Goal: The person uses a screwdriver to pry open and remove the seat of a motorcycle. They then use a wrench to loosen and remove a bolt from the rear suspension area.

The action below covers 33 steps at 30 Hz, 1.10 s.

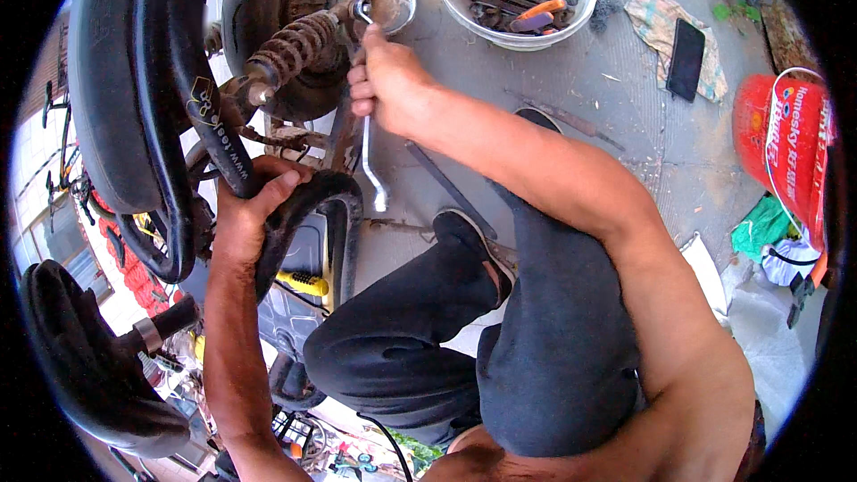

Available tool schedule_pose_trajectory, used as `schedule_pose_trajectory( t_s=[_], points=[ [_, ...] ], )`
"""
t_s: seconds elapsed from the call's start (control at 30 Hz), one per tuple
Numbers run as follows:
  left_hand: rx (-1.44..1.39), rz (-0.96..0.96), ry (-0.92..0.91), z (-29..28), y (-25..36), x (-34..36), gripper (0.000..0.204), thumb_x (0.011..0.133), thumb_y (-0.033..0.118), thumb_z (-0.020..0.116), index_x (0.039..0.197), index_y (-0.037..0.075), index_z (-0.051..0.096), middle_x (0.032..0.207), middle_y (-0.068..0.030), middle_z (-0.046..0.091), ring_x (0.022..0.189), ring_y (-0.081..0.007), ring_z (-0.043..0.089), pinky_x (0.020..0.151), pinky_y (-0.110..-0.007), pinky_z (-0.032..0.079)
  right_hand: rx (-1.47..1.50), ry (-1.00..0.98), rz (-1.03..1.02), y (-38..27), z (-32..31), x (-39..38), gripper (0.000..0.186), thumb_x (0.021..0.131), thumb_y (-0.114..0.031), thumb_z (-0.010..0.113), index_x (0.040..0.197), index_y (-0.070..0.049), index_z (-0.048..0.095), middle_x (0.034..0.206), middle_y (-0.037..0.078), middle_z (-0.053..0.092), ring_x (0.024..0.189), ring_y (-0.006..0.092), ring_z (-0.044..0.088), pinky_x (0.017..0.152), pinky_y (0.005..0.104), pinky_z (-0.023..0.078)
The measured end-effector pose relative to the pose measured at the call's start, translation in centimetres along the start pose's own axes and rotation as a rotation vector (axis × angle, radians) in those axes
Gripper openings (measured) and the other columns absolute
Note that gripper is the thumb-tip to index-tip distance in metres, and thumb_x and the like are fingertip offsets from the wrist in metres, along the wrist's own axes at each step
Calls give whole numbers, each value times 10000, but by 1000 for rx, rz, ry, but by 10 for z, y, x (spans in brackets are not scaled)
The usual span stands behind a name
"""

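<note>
My right hand (388,80) is wrapped round a long silver ring spanner (367,153). The spanner's upper end sits at a fitting beside the rusty coil-spring shock absorber (299,43), and its bent lower end hangs free. Behind the shock stands a scooter wheel with a black tyre (245,0). A round, rusty metal cup-like part (395,4) is right by the spanner's head. Lower down, my left hand (252,201) is closed on the black tubular frame (308,192), thumb on top; most of its fingers are hidden.
A white bucket (444,2) of tools stands at the back. Right of it, a phone (686,59) lies on a patterned cloth (650,13). A red bucket (759,129) is far right. A flat metal bar (451,189) lies near my foot; black seats (112,80) rise at left.
</note>
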<state>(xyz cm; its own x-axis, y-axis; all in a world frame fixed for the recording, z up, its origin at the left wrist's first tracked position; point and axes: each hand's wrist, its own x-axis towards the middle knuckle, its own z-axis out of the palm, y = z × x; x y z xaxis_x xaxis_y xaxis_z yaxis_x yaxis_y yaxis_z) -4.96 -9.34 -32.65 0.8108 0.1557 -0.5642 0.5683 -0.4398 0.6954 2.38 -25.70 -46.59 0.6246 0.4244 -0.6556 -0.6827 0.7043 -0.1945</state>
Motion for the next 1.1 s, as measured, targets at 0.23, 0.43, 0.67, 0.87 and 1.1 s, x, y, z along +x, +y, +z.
schedule_pose_trajectory(
  t_s=[0.23, 0.43, 0.67, 0.87, 1.1],
  points=[
    [-8, -14, 6, 0, 1, -1, 160, 772, 98, 718, 872, -16, 669, 887, -131, 705, 811, -193, 662, 808, -308, 519, -787, 122, -517, -9, -68, 13, 409, 1004, -432, 447, 954, -36, 537, 677, 48, 513, 539, 155, 460, 500, 320, 389],
    [-50, -26, 35, 1, 1, -3, 151, 764, 82, 730, 861, -14, 663, 887, -132, 706, 799, -196, 667, 796, -318, 529, -1138, 231, -895, -12, -88, 33, 384, 971, -377, 506, 1002, -3, 589, 765, 222, 626, 735, 394, 615, 677, 466, 473],
    [-62, -19, 22, 0, -2, -1, 128, 772, 63, 721, 853, -15, 660, 883, -126, 704, 813, -196, 666, 806, -318, 524, -1102, 149, -922, -10, -88, 39, 351, 962, -373, 526, 1017, -33, 594, 772, 248, 630, 766, 459, 615, 680, 515, 471],
    [-16, -24, 28, 0, 2, -2, 150, 769, 88, 739, 849, -12, 661, 891, -125, 703, 829, -193, 657, 825, -324, 514, -1227, 35, -1013, -5, -97, 61, 359, 994, -402, 464, 1031, -54, 546, 729, 230, 591, 736, 445, 602, 639, 471, 465],
    [-21, -11, 19, -1, -3, 0, 166, 765, 107, 746, 851, -9, 664, 893, -124, 703, 830, -192, 658, 826, -318, 509, -1310, 5, -1012, -19, -102, 72, 318, 996, -368, 444, 1019, -61, 527, 750, 251, 607, 764, 484, 593, 657, 558, 460]
  ],
)
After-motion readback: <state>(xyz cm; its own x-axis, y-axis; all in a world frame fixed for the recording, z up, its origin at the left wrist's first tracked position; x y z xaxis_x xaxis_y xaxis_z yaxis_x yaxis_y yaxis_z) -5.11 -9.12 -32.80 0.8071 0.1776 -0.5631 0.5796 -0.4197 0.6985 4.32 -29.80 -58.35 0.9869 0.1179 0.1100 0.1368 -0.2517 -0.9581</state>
